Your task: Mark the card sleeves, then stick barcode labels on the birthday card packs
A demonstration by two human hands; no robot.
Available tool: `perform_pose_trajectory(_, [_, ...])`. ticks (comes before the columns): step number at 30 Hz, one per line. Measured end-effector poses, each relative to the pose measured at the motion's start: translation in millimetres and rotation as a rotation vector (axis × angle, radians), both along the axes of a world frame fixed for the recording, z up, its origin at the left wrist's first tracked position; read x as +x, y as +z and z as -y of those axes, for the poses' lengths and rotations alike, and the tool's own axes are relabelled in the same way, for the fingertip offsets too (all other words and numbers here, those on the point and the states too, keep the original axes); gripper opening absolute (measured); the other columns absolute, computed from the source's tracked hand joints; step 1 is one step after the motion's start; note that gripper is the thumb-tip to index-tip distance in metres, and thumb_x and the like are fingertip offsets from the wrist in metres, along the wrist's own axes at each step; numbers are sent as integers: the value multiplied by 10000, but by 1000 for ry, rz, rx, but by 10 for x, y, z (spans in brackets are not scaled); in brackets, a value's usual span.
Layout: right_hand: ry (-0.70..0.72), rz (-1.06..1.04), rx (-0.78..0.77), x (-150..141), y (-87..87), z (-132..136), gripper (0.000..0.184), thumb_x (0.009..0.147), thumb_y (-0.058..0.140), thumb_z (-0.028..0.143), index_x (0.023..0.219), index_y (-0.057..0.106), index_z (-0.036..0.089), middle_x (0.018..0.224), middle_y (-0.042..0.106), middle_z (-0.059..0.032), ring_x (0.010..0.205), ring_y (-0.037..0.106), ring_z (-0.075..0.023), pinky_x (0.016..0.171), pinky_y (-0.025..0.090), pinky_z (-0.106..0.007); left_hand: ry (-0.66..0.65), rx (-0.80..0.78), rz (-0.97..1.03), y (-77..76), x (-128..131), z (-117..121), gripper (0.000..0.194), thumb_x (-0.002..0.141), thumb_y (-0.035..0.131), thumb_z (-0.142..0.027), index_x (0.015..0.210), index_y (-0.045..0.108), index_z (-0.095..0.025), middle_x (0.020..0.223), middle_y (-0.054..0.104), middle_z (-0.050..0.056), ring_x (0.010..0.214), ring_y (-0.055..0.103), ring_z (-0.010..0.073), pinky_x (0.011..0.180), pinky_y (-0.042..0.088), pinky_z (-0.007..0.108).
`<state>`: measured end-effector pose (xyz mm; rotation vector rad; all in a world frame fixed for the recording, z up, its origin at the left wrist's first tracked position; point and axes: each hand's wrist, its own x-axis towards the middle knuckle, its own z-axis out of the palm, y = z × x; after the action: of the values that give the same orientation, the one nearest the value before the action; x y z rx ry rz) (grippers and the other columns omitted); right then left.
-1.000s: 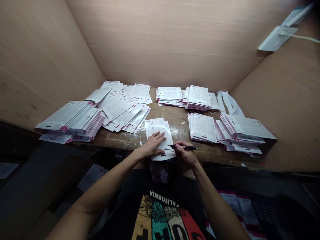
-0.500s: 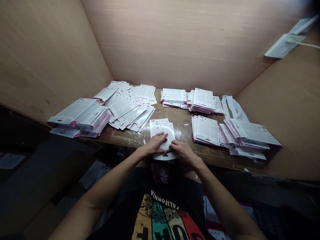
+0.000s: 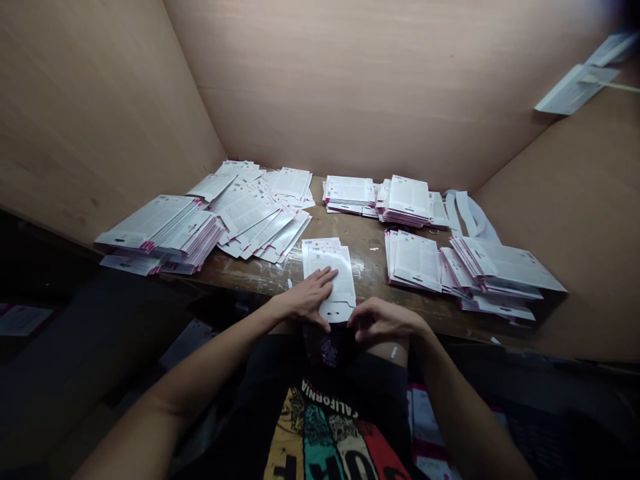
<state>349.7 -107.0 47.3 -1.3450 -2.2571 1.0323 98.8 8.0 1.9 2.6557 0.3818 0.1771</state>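
The left hand (image 3: 307, 300) lies open and flat on a white printed paper card with a hanging tab (image 3: 336, 280), near the close edge of the scratched brown wooden table (image 3: 370, 267). The right hand (image 3: 383, 321) is half closed just beside this card, and I cannot tell if it holds something. Piles of white and pink printed cards (image 3: 160, 230) lie on the left, and more piles of white and pink printed cards (image 3: 500, 267) lie on the right.

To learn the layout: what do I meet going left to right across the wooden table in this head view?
White pink-edged leaflet stacks → left hand on white printed card → right hand → more white stacks
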Motion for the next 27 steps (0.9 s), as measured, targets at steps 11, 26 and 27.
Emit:
perform_pose_trajectory(11, [-413, 438, 166, -306, -302, 64, 223, 935, 680, 270, 1144, 615, 225, 1197, 657, -86, 917, 661, -218, 755, 485, -298, 51, -68, 5, -29, -34, -50, 305, 969, 648, -468, 1046, 637, -174, 1690, 350, 170, 1609, 213, 360, 1286, 252, 581])
perform_pose_trajectory(26, [-636, 591, 486, -407, -581, 484, 405, 1031, 570, 449, 1355, 665, 224, 1451, 640, -140, 1043, 529, -327, 817, 493, -408, 396, 91, -108, -63, -156, -160, 738, 1056, 437, -519, 1655, 252, -129, 1730, 235, 180, 1624, 162, 316, 1297, 198, 536])
perform_pose_trajectory(27, [-664, 604, 488, -332, -578, 496, 402, 1035, 563, 452, 1348, 669, 223, 1453, 641, -134, 1035, 524, -326, 797, 490, -403, 387, 96, -136, -52, -199, -161, 770, 1044, 443, -566, 1652, 267, -128, 1734, 217, 184, 1624, 154, 328, 1295, 199, 531])
